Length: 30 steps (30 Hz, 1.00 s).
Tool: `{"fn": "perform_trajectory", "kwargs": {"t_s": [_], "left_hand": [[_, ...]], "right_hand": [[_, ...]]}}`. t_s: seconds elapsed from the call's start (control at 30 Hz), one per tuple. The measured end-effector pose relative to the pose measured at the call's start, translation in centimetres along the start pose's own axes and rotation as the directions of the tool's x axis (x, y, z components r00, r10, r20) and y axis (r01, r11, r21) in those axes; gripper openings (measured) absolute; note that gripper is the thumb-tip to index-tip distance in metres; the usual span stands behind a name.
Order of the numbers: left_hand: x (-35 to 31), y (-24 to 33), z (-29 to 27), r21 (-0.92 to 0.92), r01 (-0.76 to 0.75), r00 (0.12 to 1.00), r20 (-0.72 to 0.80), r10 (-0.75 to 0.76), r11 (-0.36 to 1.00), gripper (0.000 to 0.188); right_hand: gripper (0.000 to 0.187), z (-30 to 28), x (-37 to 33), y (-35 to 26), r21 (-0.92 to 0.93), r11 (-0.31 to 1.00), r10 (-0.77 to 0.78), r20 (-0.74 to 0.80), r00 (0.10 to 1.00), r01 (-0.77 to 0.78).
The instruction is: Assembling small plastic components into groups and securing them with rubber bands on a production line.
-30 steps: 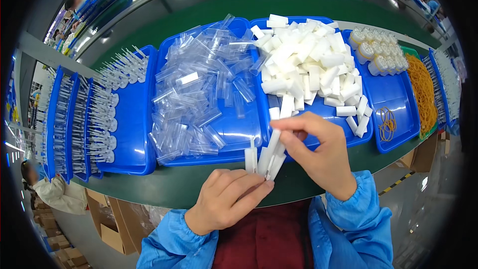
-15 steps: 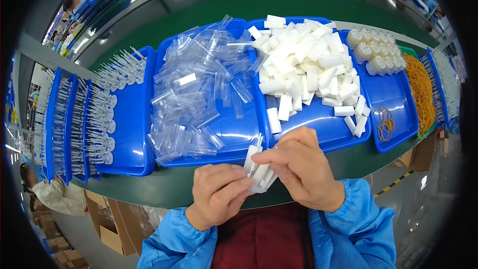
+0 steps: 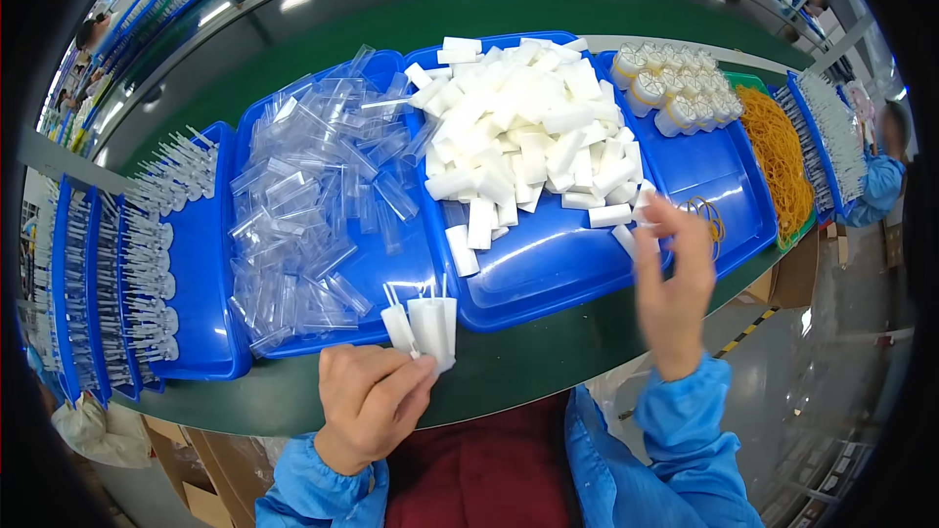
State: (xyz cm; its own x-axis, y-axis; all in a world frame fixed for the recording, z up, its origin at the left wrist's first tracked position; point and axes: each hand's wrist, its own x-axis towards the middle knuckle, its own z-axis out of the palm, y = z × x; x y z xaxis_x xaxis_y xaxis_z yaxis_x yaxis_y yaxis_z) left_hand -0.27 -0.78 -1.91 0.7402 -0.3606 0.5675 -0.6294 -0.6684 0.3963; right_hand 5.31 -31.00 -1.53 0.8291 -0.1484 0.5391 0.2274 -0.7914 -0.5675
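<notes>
My left hand [image 3: 377,403] is closed at the table's front edge. It grips a small bundle of white foam-like pieces [image 3: 428,328], fanned at the top, with thin pale stems sticking up from them. Raised off to the right, my right hand [image 3: 675,284] is smeared by motion. Its thumb and forefinger look apart, and I see nothing in them. Just behind its fingers lie a few yellow-brown rubber bands [image 3: 717,225] in a blue tray [image 3: 729,171]. White foam blocks [image 3: 533,137] heap up in the middle blue tray [image 3: 543,279].
Left of the foam, clear plastic sleeves [image 3: 323,196] fill another blue tray [image 3: 396,279]. White thin-stemmed parts [image 3: 147,284] stand in trays at far left. Capped clear bundles [image 3: 675,88] and a mass of rubber bands [image 3: 773,156] are at right. A person in blue [image 3: 877,181] sits beyond.
My right hand has left the bundle and swung right toward the loose rubber bands. My left hand keeps the bundle, now farther left. The whole view has shifted.
</notes>
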Motion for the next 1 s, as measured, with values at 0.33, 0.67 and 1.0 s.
{"fn": "perform_trajectory", "kwargs": {"t_s": [0.33,0.67,1.0], "left_hand": [[0.3,0.0,0.6,-0.003,0.058,0.996,0.065,-0.057,0.998,0.045],[0.0,0.1,0.0,0.025,-0.04,0.994,0.1,0.037,0.999,0.038],[0.8,1.7,-1.0,0.074,-0.202,0.968,0.168,0.188,0.977,0.03]], "right_hand": [[0.038,1.4,-0.3,-0.7,-0.078,0.995,-0.034,0.389,0.921,0.07],[0.031,3.2,0.0,-6.2,0.551,0.738,0.055,0.528,0.848,-0.391],[0.015,4.9,-0.6,-8.8,0.611,0.563,0.118,0.607,0.786,-0.557]]}}
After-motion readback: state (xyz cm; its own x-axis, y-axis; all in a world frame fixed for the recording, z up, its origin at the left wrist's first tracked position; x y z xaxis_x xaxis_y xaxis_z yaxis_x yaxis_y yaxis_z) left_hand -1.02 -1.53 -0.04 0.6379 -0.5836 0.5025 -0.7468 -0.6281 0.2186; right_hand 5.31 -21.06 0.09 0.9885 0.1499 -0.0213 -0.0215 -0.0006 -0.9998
